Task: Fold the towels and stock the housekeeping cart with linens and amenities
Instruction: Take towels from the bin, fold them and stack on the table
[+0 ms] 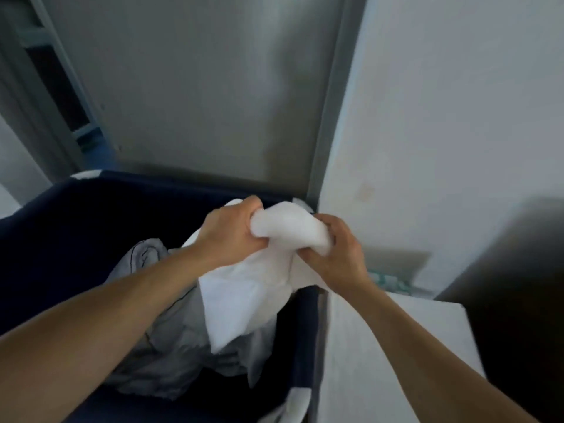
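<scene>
This looks like a back-of-house service corner of a hotel or lodging, not a guest room. A deep navy cloth bin (61, 227) of the laundry-cart kind holds crumpled grey-white linen (171, 346), with a white towel (244, 300) above it. Behind it stands a plain grey door (198, 87) in a metal frame, set into a bare white wall (442, 117). To the right, beyond a white surface (381, 346), an open cardboard box (396, 261) shows teal-and-white packets (387, 280), blurred. A grey metal rack (39, 71) rises at the upper left
</scene>
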